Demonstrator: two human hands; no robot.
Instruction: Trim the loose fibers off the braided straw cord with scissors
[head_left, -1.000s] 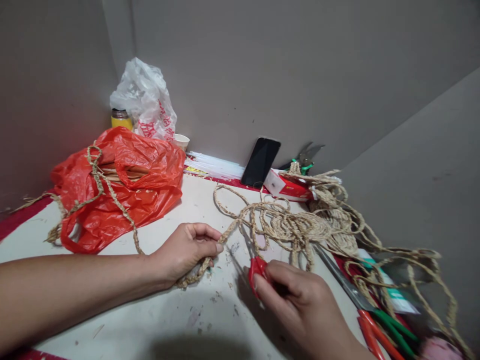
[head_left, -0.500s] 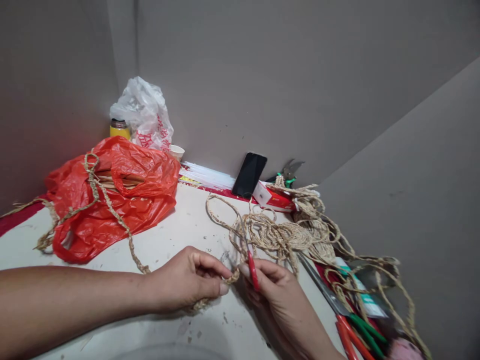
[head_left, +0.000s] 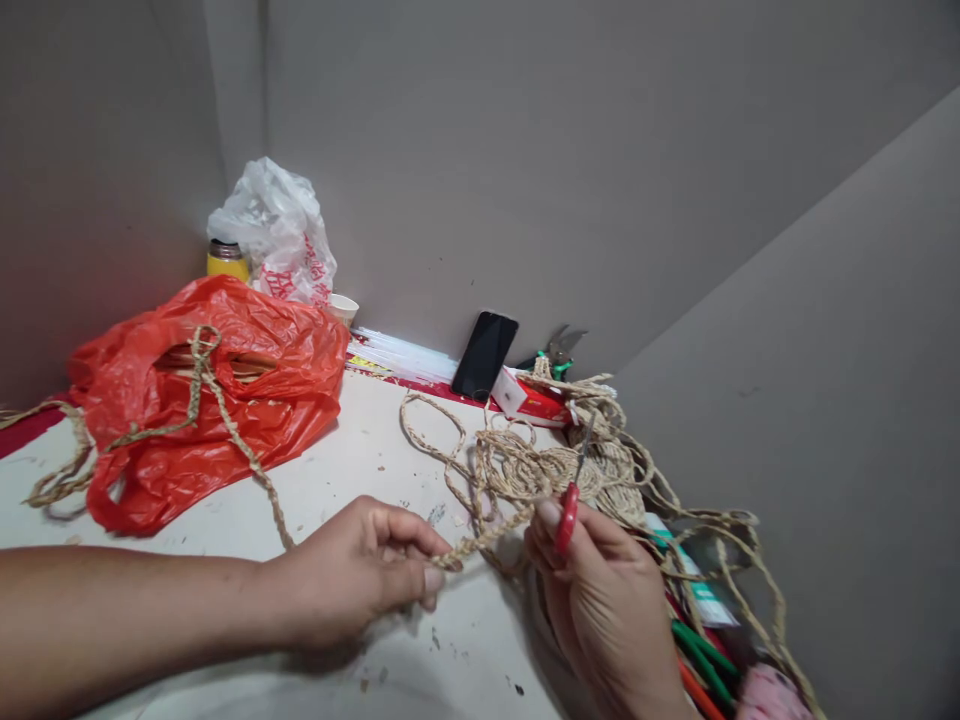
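Note:
A braided straw rope (head_left: 486, 540) runs taut between my two hands. My left hand (head_left: 375, 565) pinches it between thumb and fingertips. On the other side, my right hand (head_left: 600, 580) is closed round the red handle of a pair of small scissors (head_left: 568, 520), whose blades point up and away. The same hand's thumb and fingers also grip the rope. Behind it lies a tangled coil of braided rope (head_left: 525, 465). Another length of rope (head_left: 240, 440) trails from a red plastic bag (head_left: 285, 400) down behind my left wrist.
A black phone (head_left: 485, 355) leans at the back wall, near a red and white box (head_left: 536, 397) and green-handled pruning shears (head_left: 559, 350). White sticks (head_left: 405, 352), a paper cup (head_left: 343, 308), a yellow jar (head_left: 227, 262) and a clear bag (head_left: 277, 225) stand further left. Green handles (head_left: 705, 655) lie at right.
My right hand has moved right with the scissors, away from my left hand. A longer stretch of rope now shows between them. The view has shifted slightly.

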